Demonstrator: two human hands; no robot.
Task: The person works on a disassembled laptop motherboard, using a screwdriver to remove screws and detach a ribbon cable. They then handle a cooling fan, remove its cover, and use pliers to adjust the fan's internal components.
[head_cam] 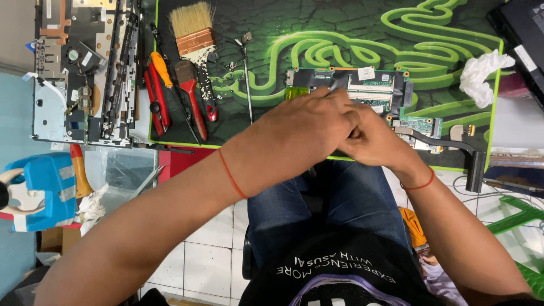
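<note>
Board (371, 90) flat on mat (340, 34), just beyond and partly beneath both hands; long axis left-right. Left hand (306, 127) overlapping right hand (371, 141), fingers curled; contents indiscernible.

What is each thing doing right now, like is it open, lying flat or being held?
Circuit board: bare, flat on the mat, hands over it.
Laptop shell: opened up, insides showing.
Paintbrush: lying flat, untouched.
Screwdrivers: lying flat, untouched.
White tissue: crumpled.
Left hand: pressed against right hand; grip hidden.
</note>
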